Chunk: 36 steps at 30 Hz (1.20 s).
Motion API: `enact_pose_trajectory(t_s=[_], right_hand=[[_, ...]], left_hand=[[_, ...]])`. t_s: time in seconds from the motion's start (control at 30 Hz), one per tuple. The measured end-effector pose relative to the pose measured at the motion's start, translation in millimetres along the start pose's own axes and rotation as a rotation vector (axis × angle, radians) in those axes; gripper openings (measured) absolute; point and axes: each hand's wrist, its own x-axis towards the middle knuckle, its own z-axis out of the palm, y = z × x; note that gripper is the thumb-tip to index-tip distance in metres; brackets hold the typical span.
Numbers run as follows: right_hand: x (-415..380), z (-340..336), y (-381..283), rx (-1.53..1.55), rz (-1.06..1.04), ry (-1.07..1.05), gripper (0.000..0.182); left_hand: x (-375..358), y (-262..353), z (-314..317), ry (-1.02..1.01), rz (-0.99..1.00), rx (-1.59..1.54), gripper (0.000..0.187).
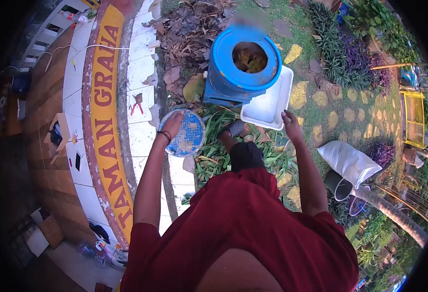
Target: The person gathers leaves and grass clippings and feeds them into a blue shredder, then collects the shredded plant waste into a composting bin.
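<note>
My left hand [172, 124] grips the rim of a round blue mesh disc like a sieve [187, 136], with pale patches on its face. To the right, my right hand [292, 126] is at the edge of a white rectangular tray [267, 113]. Its fingers are bent over the rim, the grip partly hidden. The tray's bare inside faces up beside a blue barrel [217, 73]. Through the round opening in the barrel's top, brownish-green leafy matter [249, 57] shows. A raised blue lid [248, 32] is at the far side, partly blurred.
Cut green leaves [214, 160] surround my foot [236, 129]. Dry leaves [185, 44] lie behind the barrel. Red-handled pruning shears [136, 106] rest on the white-tiled ledge [140, 134] at left. A full white sack [348, 161] and a dark bucket [341, 189] are at right.
</note>
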Motion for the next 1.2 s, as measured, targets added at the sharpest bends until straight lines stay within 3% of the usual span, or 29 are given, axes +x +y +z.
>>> enact_pose_trajectory(t_s=[0.07, 0.13, 0.23, 0.27, 0.33, 0.4, 0.53, 1.2], right_hand=[[73, -5, -75, 0.153, 0.039, 0.098, 0.065], [136, -2, -117, -0.016, -0.069, 0.145, 0.072], [193, 19, -139, 0.012, 0.095, 0.241, 0.077], [194, 24, -148, 0.199, 0.145, 0.22, 0.076], [200, 38, -139, 0.168, 0.144, 0.247, 0.065], [194, 52, -130, 0.209, 0.079, 0.301, 0.058], [200, 51, -135, 0.235, -0.038, 0.411, 0.041], [201, 37, -125, 0.343, 0.096, 0.436, 0.049]], left_hand=[[73, 92, -4, 0.098, 0.228, 0.022, 0.052], [146, 166, -1, 0.295, 0.495, 0.135, 0.048], [232, 223, 23, 0.342, 0.413, 0.288, 0.044], [255, 230, 34, 0.265, 0.447, 0.275, 0.043], [280, 241, 64, 0.175, 0.465, 0.272, 0.041], [277, 243, 88, 0.47, 0.394, 0.26, 0.04], [263, 254, 92, 0.461, 0.436, 0.409, 0.04], [265, 254, 111, 0.54, 0.453, 0.703, 0.039]])
